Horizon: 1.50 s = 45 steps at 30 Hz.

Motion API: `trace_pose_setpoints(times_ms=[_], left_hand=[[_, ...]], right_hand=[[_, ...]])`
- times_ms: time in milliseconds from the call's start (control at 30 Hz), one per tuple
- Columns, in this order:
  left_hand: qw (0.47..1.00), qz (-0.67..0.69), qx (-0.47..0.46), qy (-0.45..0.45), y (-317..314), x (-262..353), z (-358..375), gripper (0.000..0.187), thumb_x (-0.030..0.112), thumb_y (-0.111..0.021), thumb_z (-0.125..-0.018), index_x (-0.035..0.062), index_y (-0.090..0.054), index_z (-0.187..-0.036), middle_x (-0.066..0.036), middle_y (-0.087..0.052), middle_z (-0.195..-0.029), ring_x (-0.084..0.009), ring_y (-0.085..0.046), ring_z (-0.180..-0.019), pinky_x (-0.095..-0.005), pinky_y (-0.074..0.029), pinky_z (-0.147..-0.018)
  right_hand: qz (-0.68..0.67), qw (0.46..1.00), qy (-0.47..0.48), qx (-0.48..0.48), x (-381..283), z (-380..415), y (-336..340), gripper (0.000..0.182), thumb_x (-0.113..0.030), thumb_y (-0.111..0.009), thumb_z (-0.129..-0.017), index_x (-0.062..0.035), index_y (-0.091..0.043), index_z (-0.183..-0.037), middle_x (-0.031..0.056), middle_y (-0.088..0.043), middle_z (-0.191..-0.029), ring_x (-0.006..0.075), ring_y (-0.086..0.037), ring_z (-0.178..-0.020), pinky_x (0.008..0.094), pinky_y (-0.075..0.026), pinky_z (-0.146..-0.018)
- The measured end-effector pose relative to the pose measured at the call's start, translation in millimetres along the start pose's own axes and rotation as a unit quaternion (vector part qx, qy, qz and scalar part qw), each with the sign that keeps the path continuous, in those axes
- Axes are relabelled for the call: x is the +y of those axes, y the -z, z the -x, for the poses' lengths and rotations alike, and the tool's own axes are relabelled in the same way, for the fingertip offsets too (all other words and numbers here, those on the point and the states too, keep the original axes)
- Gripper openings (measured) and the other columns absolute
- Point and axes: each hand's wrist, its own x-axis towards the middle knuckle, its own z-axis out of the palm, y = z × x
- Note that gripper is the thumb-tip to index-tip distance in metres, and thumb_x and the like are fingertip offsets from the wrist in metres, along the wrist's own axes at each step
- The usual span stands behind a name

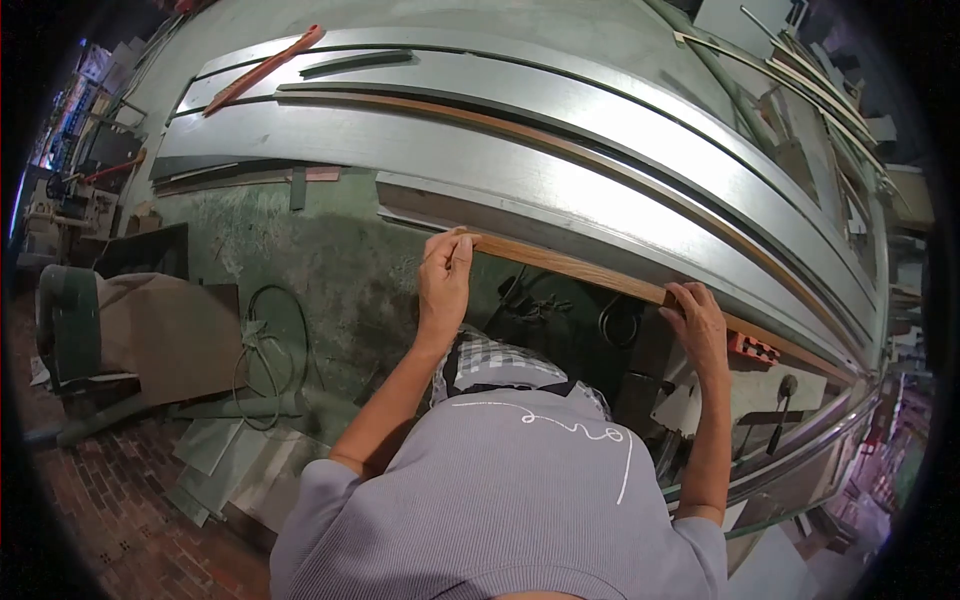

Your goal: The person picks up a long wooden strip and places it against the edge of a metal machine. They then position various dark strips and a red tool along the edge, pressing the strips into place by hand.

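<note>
A long, narrow wood-coloured strip (570, 264) runs along the near side of a grey metal profile (480, 215). My left hand (447, 272) pinches the strip at its left end. Farther right along the same strip, my right hand (697, 312) grips it with the fingers over its top edge. Behind the profile lie wide silvery metal panels (400, 150), with another long brown strip (500, 127) resting on them.
A red-orange tool (262, 72) and a short dark strip (357, 63) lie on the panels at the upper left. A looped cable (262, 350) hangs at the left. An orange object (753, 348) and a dark-handled tool (777, 430) are at the right.
</note>
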Motion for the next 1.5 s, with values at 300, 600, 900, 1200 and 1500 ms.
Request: trace_pose_setpoints(times_ms=[300,600,900,1200,1500], left_hand=[[0.993,0.018,-0.116,0.009,-32,33,12,0.029,0.021,-0.052,-0.091,0.0010,-0.058,-0.111,-0.009,-0.058,-0.107,-0.0159,-0.054,-0.101,-0.0277,-0.042,-0.087],[0.944,-0.049,-0.322,-0.048,-97,45,9,0.030,0.025,-0.054,-0.089,0.0019,-0.061,-0.107,-0.010,-0.062,-0.101,-0.0157,-0.056,-0.092,-0.0272,-0.042,-0.081],[0.879,-0.037,-0.447,-0.158,-198,68,22,0.027,0.022,-0.054,-0.088,-0.0002,-0.062,-0.101,-0.014,-0.064,-0.087,-0.0207,-0.062,-0.078,-0.0306,-0.047,-0.071],[0.820,-0.014,-0.506,-0.267,-294,93,53,0.028,0.019,-0.049,-0.087,-0.0022,-0.062,-0.099,-0.019,-0.064,-0.080,-0.0287,-0.064,-0.072,-0.0353,-0.047,-0.067],[0.772,-0.085,-0.547,-0.313,-345,108,67,0.027,0.018,-0.049,-0.086,-0.0027,-0.064,-0.094,-0.020,-0.063,-0.076,-0.0320,-0.063,-0.073,-0.0388,-0.047,-0.068]], right_hand=[[0.059,0.993,-0.090,0.055,37,32,9,0.047,-0.024,-0.062,-0.080,-0.0136,-0.047,-0.124,0.0077,-0.058,-0.093,0.0253,-0.055,-0.092,0.0442,-0.034,-0.097],[0.037,0.935,-0.210,0.284,36,97,30,0.045,-0.020,-0.061,-0.082,-0.0116,-0.047,-0.125,0.0120,-0.054,-0.110,0.0287,-0.050,-0.106,0.0467,-0.032,-0.098],[-0.010,0.829,-0.433,0.355,-18,218,18,0.037,-0.026,-0.054,-0.088,-0.0078,-0.052,-0.120,0.0104,-0.055,-0.113,0.0273,-0.052,-0.104,0.0395,-0.035,-0.096],[-0.010,0.722,-0.559,0.407,-79,286,-9,0.039,-0.033,-0.050,-0.090,-0.0087,-0.053,-0.120,0.0086,-0.056,-0.109,0.0241,-0.053,-0.100,0.0367,-0.038,-0.091],[0.010,0.651,-0.626,0.430,-126,322,-34,0.038,-0.035,-0.049,-0.091,-0.0091,-0.055,-0.118,0.0083,-0.056,-0.109,0.0238,-0.054,-0.098,0.0373,-0.038,-0.090]])
